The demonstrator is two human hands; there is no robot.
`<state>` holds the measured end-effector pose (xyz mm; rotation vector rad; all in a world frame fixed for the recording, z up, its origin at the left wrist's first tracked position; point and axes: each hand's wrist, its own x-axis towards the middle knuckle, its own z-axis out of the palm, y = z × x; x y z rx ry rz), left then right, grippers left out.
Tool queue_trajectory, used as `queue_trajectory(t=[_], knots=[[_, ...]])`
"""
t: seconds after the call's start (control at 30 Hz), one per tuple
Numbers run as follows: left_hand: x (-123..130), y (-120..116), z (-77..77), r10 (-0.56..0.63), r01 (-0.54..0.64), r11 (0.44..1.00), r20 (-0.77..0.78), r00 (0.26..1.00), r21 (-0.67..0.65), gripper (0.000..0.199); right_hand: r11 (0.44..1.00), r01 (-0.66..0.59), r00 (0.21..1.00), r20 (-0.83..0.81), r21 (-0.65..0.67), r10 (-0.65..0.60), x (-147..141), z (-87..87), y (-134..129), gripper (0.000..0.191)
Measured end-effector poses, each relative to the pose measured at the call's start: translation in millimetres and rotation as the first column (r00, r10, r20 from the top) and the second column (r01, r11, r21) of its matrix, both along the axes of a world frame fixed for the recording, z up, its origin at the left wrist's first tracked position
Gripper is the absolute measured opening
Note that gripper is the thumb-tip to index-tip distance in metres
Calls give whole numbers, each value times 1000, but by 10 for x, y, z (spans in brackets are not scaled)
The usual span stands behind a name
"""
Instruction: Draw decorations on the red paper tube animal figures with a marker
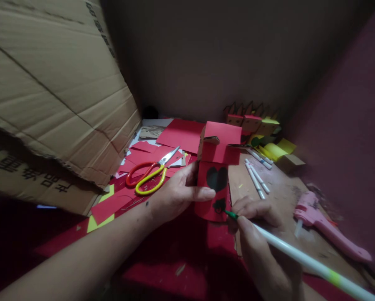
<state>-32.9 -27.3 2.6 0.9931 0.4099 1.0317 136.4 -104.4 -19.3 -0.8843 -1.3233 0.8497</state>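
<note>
In the middle of the head view, my left hand (178, 194) grips a red paper figure (212, 179) from its left side, thumb across the front. The figure has a tube-shaped lower part, a boxy red top and cardboard pieces sticking out. A dark heart shape and a smaller dark flower-like mark show on its front. My right hand (259, 238) is closed around a white marker (287, 246) with a green tip. That tip touches, or nearly touches, the small dark mark near the figure's lower edge.
Left of the figure, scissors (150, 173) with red and yellow handles lie on red paper sheets (181, 136). Several markers (256, 177) and a pink glue gun (325, 221) rest on cardboard at right. Small paper figures (252, 121) stand behind. A large cardboard sheet (56, 83) rises at left.
</note>
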Motion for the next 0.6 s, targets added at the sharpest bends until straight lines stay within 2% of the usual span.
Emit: queue_trajectory(t=[0.1,0.27,0.6], knots=[[-2,-5,-4,-6,6,1000,11,1000,21,41,1000,14,999,-42,-7,-14,4,0,7,10],[-11,-5,-14,-8,8,1000,14,1000,27,41,998,60,998,-24,-14,-60,1,15,0,10],[-8,-11,-4,-3,2,1000,15,1000,24,41,1000,24,999,28,7,-25,24,2,19,10]])
